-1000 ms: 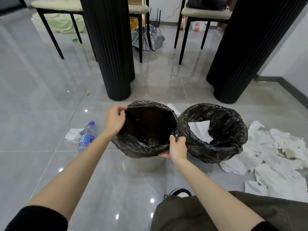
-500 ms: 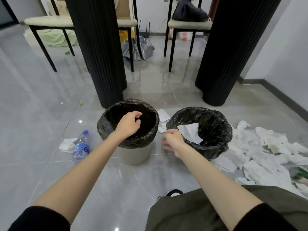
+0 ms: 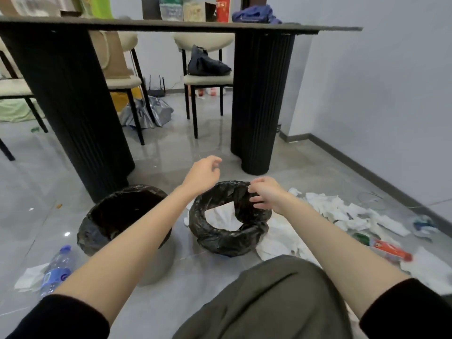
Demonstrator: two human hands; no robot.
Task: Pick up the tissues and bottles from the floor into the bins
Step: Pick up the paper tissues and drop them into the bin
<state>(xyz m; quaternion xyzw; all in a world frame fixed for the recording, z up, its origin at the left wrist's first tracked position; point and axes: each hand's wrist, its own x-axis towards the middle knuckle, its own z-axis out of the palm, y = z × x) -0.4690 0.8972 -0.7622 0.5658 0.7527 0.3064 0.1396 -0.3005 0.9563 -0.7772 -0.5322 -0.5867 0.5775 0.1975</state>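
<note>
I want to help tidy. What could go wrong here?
The right hand pinches the liner of the right bin; a tug might pull it loose or tip the bin. The liner bunches inward, so tissues may miss the narrow mouth. The bottle by the left bin could roll if bumped.

Black-lined bins, tissues strewn right, bottle left

My black table ahead, chairs behind it.
A black bag sits on one chair's seat; a red cup stands on the tabletop.
</note>
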